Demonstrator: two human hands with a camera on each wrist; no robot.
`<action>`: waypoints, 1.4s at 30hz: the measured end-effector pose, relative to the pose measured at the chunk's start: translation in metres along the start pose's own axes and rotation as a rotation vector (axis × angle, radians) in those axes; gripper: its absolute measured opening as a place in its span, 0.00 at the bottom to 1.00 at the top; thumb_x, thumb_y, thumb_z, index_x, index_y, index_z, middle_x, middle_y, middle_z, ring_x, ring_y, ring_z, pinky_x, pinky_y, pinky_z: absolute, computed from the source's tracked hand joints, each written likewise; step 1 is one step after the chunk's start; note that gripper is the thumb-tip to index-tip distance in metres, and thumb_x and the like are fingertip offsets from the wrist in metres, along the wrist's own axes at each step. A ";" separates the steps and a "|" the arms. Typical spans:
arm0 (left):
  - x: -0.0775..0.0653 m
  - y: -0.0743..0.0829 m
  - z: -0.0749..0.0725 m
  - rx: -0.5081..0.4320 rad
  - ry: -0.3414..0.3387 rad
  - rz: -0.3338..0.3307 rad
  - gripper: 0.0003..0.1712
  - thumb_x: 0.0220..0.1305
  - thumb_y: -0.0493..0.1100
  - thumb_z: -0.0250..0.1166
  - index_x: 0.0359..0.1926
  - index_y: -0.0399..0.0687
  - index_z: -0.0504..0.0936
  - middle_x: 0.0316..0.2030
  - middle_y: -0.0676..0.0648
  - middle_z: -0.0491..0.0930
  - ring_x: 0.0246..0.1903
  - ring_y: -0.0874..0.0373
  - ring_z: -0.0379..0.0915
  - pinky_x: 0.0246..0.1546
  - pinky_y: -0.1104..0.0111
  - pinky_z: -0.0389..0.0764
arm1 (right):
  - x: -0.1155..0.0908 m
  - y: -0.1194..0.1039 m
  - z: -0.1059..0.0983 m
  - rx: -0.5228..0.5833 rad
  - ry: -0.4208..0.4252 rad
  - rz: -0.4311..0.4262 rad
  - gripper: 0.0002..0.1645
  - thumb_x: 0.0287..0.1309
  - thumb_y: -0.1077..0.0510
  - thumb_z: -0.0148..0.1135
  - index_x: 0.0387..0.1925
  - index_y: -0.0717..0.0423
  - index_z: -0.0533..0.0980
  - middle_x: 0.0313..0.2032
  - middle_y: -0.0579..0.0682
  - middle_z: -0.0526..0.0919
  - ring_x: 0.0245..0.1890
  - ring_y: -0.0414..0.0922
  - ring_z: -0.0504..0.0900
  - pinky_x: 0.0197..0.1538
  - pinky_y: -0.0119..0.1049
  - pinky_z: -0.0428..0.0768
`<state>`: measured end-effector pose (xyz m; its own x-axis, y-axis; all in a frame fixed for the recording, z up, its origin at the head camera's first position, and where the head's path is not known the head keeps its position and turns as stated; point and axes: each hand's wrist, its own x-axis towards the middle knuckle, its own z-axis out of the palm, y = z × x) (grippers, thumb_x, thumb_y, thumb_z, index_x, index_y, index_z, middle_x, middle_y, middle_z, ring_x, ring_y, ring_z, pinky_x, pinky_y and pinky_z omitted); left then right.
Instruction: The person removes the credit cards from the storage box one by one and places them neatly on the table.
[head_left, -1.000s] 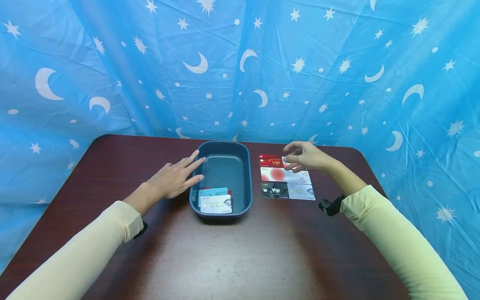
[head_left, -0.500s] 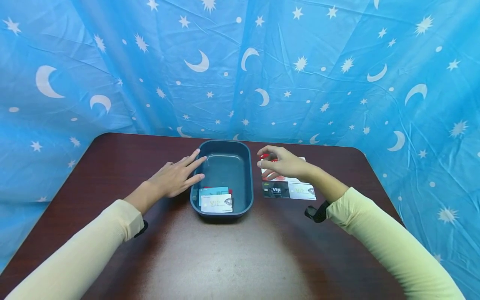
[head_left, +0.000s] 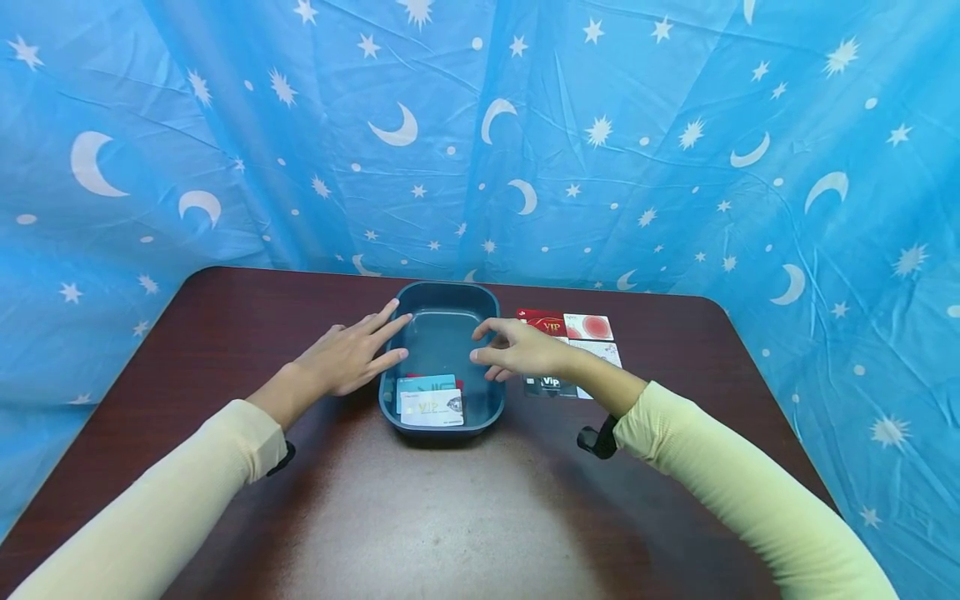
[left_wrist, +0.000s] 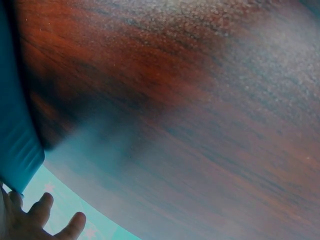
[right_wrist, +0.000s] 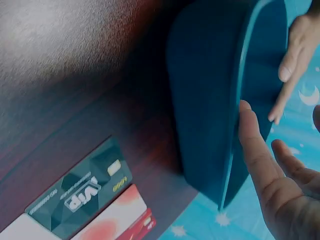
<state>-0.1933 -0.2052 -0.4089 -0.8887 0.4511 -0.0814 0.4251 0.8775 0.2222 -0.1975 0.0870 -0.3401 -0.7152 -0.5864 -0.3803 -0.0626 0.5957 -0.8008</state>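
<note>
My left hand [head_left: 348, 354] rests with spread fingers over the left rim of a dark blue rectangular bin [head_left: 494, 400]. Inside, at the near end, a white VIP card [head_left: 432, 409] overlaps a light blue card [head_left: 426, 383], and a red edge peeks out beneath. Over the bin's right rim hovers my right hand [head_left: 528, 348], fingers loosely bent; no card shows between them in the right wrist view. To the right, cards lie in neat rows: a red VIP card [head_left: 545, 322], a white card with a pink circle [head_left: 588, 327] and a black Vip card [right_wrist: 82, 192]. My right hand hides some of them.
The dark wood table [head_left: 450, 517] reaches toward me, with glare on its near part. A blue curtain [head_left: 480, 150] with stars and moons hangs just behind its far edge. A black strap [head_left: 597, 439] is on my right wrist.
My right hand has moved left from above the cards to the bin's right rim, uncovering the upper right cards. My left hand and the cards in the bin have stayed put.
</note>
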 end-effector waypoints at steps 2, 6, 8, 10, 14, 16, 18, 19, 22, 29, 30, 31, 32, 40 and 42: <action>0.000 0.000 0.000 -0.003 -0.007 -0.005 0.40 0.75 0.62 0.49 0.79 0.52 0.52 0.78 0.39 0.43 0.71 0.35 0.55 0.60 0.32 0.61 | 0.004 -0.001 0.004 -0.013 -0.024 0.010 0.30 0.70 0.53 0.59 0.66 0.65 0.64 0.52 0.67 0.78 0.48 0.58 0.85 0.49 0.41 0.84; 0.001 0.000 0.001 0.001 -0.011 -0.006 0.40 0.75 0.62 0.48 0.79 0.52 0.52 0.78 0.39 0.43 0.71 0.35 0.55 0.60 0.31 0.60 | 0.011 -0.004 0.011 -0.049 -0.078 0.056 0.31 0.70 0.52 0.59 0.66 0.64 0.64 0.51 0.65 0.79 0.46 0.54 0.87 0.49 0.41 0.84; 0.001 0.001 0.000 0.003 -0.013 -0.006 0.40 0.75 0.62 0.48 0.79 0.52 0.52 0.78 0.39 0.43 0.71 0.35 0.55 0.60 0.30 0.60 | 0.014 -0.005 0.014 -0.067 -0.105 0.099 0.32 0.69 0.50 0.60 0.66 0.63 0.64 0.53 0.63 0.78 0.45 0.53 0.87 0.49 0.41 0.83; 0.001 0.001 0.000 0.007 -0.014 -0.004 0.40 0.75 0.63 0.48 0.79 0.52 0.52 0.78 0.39 0.43 0.71 0.35 0.55 0.60 0.30 0.59 | 0.015 -0.008 0.017 -0.083 -0.135 0.139 0.33 0.69 0.49 0.60 0.67 0.61 0.64 0.56 0.61 0.76 0.46 0.52 0.87 0.50 0.41 0.83; 0.001 0.002 -0.001 0.010 -0.013 0.006 0.39 0.75 0.62 0.48 0.79 0.52 0.52 0.78 0.39 0.43 0.71 0.35 0.55 0.60 0.31 0.60 | 0.017 -0.012 0.020 -0.100 -0.182 0.190 0.33 0.69 0.49 0.60 0.68 0.60 0.62 0.62 0.60 0.69 0.47 0.53 0.86 0.50 0.40 0.83; 0.000 0.001 0.000 0.008 -0.011 0.006 0.39 0.75 0.62 0.48 0.79 0.52 0.52 0.78 0.40 0.43 0.71 0.36 0.55 0.60 0.31 0.61 | 0.019 -0.013 0.021 -0.104 -0.197 0.200 0.33 0.70 0.49 0.59 0.68 0.61 0.62 0.64 0.60 0.67 0.47 0.53 0.85 0.50 0.40 0.83; 0.000 0.001 0.000 0.007 -0.008 0.008 0.39 0.75 0.62 0.48 0.79 0.52 0.52 0.78 0.40 0.43 0.71 0.36 0.56 0.60 0.31 0.61 | 0.021 -0.014 0.023 -0.106 -0.204 0.210 0.33 0.70 0.50 0.59 0.68 0.61 0.62 0.65 0.61 0.66 0.47 0.53 0.85 0.49 0.41 0.84; 0.001 0.001 0.000 0.006 -0.010 0.007 0.39 0.75 0.62 0.48 0.79 0.53 0.52 0.78 0.40 0.43 0.71 0.36 0.56 0.60 0.31 0.61 | 0.022 -0.013 0.024 -0.106 -0.207 0.214 0.33 0.70 0.50 0.59 0.68 0.61 0.62 0.65 0.61 0.66 0.47 0.53 0.85 0.49 0.41 0.84; 0.002 0.001 0.000 -0.001 -0.011 0.004 0.39 0.75 0.63 0.48 0.79 0.53 0.52 0.79 0.41 0.42 0.71 0.36 0.55 0.61 0.31 0.60 | 0.025 -0.015 0.026 -0.111 -0.216 0.222 0.33 0.69 0.49 0.60 0.67 0.61 0.63 0.64 0.61 0.66 0.48 0.55 0.85 0.48 0.42 0.84; 0.000 0.002 -0.002 -0.018 -0.015 0.002 0.39 0.76 0.62 0.48 0.79 0.54 0.52 0.79 0.41 0.41 0.72 0.35 0.54 0.61 0.29 0.58 | 0.030 -0.016 0.032 -0.129 -0.261 0.228 0.30 0.70 0.51 0.59 0.65 0.63 0.64 0.59 0.61 0.70 0.47 0.58 0.85 0.48 0.44 0.84; 0.000 0.003 -0.002 -0.020 -0.013 0.004 0.39 0.76 0.62 0.48 0.79 0.53 0.52 0.79 0.41 0.41 0.72 0.35 0.54 0.61 0.29 0.58 | 0.031 -0.015 0.033 -0.130 -0.265 0.229 0.30 0.70 0.51 0.59 0.65 0.63 0.65 0.58 0.61 0.70 0.47 0.57 0.85 0.48 0.44 0.84; 0.000 0.002 -0.002 -0.018 -0.010 0.008 0.38 0.76 0.62 0.48 0.79 0.53 0.53 0.79 0.40 0.42 0.71 0.35 0.55 0.60 0.29 0.58 | 0.031 -0.015 0.033 -0.136 -0.268 0.228 0.29 0.70 0.51 0.59 0.64 0.62 0.65 0.58 0.61 0.71 0.47 0.57 0.85 0.48 0.44 0.84; 0.000 0.002 -0.002 -0.019 -0.008 0.008 0.38 0.76 0.62 0.48 0.79 0.53 0.53 0.79 0.40 0.42 0.71 0.35 0.55 0.60 0.29 0.58 | 0.032 -0.015 0.034 -0.141 -0.271 0.226 0.29 0.70 0.51 0.59 0.64 0.62 0.65 0.57 0.60 0.72 0.47 0.56 0.85 0.48 0.44 0.84; -0.001 -0.001 -0.003 -0.016 -0.015 -0.004 0.39 0.76 0.63 0.47 0.79 0.54 0.52 0.79 0.41 0.41 0.72 0.36 0.54 0.61 0.30 0.58 | 0.037 -0.016 0.038 -0.180 -0.281 0.204 0.26 0.71 0.50 0.58 0.61 0.61 0.67 0.55 0.59 0.73 0.47 0.54 0.85 0.49 0.43 0.84; -0.002 -0.002 -0.002 -0.013 -0.014 -0.004 0.39 0.76 0.63 0.47 0.79 0.54 0.52 0.79 0.41 0.41 0.72 0.36 0.54 0.60 0.29 0.58 | 0.038 -0.017 0.039 -0.195 -0.283 0.194 0.26 0.71 0.50 0.58 0.61 0.61 0.68 0.56 0.59 0.73 0.46 0.54 0.85 0.49 0.43 0.84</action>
<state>-0.1931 -0.2081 -0.4074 -0.8879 0.4501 -0.0954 0.4194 0.8770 0.2343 -0.1963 0.0330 -0.3589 -0.5081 -0.5649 -0.6502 -0.0955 0.7872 -0.6093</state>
